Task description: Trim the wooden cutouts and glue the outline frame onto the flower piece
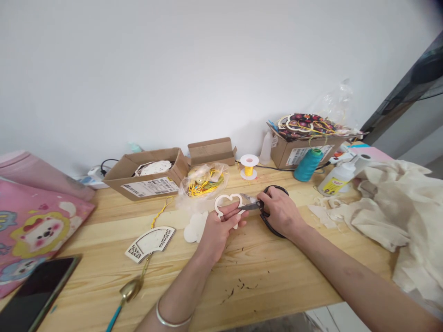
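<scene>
My left hand is closed on a pale wooden cloud-shaped frame, held up over the wooden table. My right hand grips black-handled scissors, with the blades pointing left at the frame's right edge. A white cloud-shaped cut-out lies flat just left of my left hand. Small dark clippings are scattered on the table in front of my hands.
A fan-shaped wooden ornament with yellow cord, a phone and a brush lie left. Cardboard boxes, a bag of yellow cord, a yellow spool, teal thread cone, glue bottle and cream cloth surround.
</scene>
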Demonstrator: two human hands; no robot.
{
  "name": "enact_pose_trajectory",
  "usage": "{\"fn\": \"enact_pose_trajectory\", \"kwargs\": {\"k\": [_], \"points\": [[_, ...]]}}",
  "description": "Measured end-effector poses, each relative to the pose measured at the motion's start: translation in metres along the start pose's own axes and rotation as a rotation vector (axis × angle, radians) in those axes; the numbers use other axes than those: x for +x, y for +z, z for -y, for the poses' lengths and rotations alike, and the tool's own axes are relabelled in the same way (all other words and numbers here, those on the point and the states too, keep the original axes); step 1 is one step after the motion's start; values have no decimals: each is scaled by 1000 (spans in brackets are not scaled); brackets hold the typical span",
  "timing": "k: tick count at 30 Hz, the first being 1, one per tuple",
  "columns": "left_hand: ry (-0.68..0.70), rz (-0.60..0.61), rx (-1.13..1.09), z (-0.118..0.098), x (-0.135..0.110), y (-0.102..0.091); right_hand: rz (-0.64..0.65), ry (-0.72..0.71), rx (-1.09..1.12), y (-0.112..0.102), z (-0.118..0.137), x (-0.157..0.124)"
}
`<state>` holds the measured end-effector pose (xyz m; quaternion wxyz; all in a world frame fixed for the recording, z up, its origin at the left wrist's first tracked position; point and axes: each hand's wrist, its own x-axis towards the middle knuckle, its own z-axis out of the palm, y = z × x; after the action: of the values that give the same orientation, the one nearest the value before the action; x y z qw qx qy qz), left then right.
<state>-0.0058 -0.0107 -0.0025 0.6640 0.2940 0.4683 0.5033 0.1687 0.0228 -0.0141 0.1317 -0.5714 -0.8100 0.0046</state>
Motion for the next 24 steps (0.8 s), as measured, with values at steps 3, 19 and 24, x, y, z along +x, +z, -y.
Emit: {"fn": "enact_pose_trajectory", "kwargs": {"k": [3, 19, 24], "points": [[-2, -17, -4, 1, -1, 2, 36, 35, -43, -1, 2, 1], [-41, -52, -48, 0, -7, 6, 57, 87, -91, 1, 4, 2], [-29, -64, -61, 2, -9, 6, 54, 90, -98, 1, 5, 1]]}}
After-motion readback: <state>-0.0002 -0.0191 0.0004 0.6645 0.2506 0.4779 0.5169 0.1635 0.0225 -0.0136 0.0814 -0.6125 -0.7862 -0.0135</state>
